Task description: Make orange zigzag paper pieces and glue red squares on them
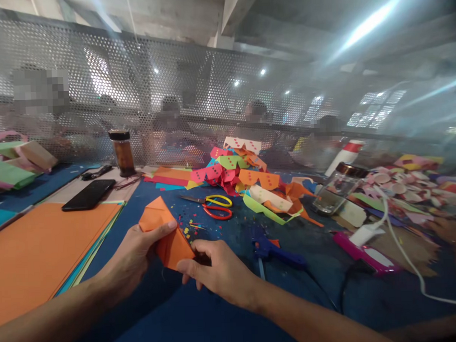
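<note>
Head view — left hand (pixel 138 249) and right hand (pixel 222 271) pinch orange paper (pixel 173 246) between them, exact grip unclear.

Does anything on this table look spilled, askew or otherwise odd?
Loose, tiny multicoloured paper scraps lie strewn on the dark blue tabletop near the folded orange paper piece and the red-and-yellow-handled metal scissors, like unswept litter. The clear cylindrical jar with a dark lid looks tilted, though lens distortion may explain that.

The blue tabletop (pixel 143 318) bears a stack of coloured sheets (pixel 47 252) at left and a heap of cut paper (pixel 228 177) farther back. Scissors (pixel 205 201) and a blue glue gun (pixel 281 252) lie nearer
</note>
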Motion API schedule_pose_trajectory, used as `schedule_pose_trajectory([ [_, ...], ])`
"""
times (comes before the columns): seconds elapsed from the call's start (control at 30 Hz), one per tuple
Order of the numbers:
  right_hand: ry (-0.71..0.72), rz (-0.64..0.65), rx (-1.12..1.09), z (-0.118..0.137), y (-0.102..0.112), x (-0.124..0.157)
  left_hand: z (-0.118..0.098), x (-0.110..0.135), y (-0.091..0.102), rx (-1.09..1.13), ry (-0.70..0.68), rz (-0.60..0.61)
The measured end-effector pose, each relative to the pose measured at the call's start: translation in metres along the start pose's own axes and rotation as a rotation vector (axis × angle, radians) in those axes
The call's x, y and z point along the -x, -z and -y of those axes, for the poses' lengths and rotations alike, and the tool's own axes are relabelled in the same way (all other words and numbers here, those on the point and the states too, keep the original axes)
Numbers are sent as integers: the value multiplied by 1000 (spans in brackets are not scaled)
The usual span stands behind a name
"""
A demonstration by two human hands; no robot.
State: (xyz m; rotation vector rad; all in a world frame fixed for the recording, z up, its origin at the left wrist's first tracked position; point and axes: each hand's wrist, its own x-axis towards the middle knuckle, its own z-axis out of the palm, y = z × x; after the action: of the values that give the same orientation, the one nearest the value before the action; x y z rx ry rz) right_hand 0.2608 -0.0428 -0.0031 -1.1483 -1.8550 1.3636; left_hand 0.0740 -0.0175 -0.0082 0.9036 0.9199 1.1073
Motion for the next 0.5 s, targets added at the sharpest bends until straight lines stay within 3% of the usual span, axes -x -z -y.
schedule_pose_trajectory([
  [0.5, -62, 55, -73, -7, -3, -4, 1, 2, -1, 3, -3, 2],
])
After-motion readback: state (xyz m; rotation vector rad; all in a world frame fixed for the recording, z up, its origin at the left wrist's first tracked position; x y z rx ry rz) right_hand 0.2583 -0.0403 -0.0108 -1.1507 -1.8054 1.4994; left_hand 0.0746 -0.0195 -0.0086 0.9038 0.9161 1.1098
